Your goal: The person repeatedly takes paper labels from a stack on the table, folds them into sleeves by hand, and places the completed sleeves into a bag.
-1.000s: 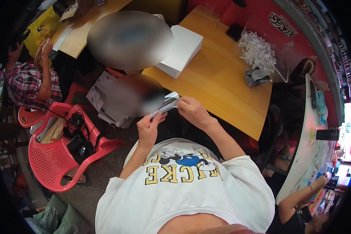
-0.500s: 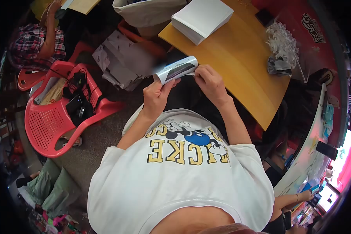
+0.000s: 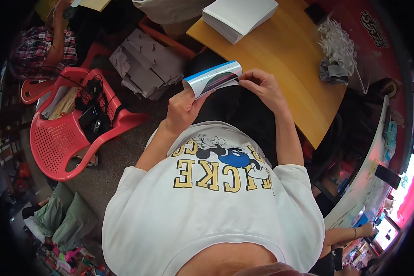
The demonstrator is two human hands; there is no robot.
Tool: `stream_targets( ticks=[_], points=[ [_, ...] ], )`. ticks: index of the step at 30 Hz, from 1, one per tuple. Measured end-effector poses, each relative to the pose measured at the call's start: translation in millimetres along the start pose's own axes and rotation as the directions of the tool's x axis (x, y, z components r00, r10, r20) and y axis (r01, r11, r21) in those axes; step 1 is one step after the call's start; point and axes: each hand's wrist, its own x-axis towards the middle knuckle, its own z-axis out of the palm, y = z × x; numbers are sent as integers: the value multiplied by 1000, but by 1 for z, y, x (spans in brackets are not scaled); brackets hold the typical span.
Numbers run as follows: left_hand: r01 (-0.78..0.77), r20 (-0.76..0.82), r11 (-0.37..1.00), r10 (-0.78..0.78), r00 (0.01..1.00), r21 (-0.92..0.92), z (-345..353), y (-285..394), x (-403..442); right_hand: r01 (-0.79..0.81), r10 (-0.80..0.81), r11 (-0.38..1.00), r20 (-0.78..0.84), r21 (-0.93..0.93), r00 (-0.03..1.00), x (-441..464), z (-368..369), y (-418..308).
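A glossy printed sheet (image 3: 211, 78) in blue, white and dark tones is bent into a curve above my lap. My left hand (image 3: 184, 108) is closed on its lower left end, the thumb along the near side. My right hand (image 3: 263, 88) is at the right end, thumb and forefinger at the sheet's corner; the exact fingertip contact is small and hard to see. On the wooden table (image 3: 280, 60) ahead of me rests a thick stack of white paper (image 3: 239, 17).
Grey-white printed papers (image 3: 145, 64) are piled on the left. Cables and a dark device lie on a red plastic chair (image 3: 60, 142). White shredded strips (image 3: 336, 43) sit at the table's right edge. A person in a plaid shirt (image 3: 30, 50) is at upper left; another person's arm (image 3: 347, 235) shows at lower right.
The sheet has tilted, showing its blue edge strip. My right hand has shifted right and loosened its bend round the sheet's end. My left hand stays on the left end.
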Motion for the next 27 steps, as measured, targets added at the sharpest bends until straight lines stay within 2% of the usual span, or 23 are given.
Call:
stream_targets(
  ticks=[2,8,18,24,26,27],
  points=[
    [-45,-6,999,45,999,14,0,-3,0,-50,49,999,109,6,993,0,-2,2],
    [-92,62,995,90,994,28,-3,-5,1,-110,105,994,215,8,971,1,-2,7],
    [-131,100,991,127,987,33,-6,-7,0,-140,145,989,153,-46,977,0,12,13],
    [-142,114,988,134,984,63,-6,-8,1,-176,155,977,168,121,974,-11,9,2],
    [-146,106,988,140,984,49,-5,-9,1,-158,132,958,123,237,984,-14,7,-3],
    [-111,108,993,105,989,48,-4,-12,0,-158,132,958,122,237,984,-14,7,-2]
  ],
)
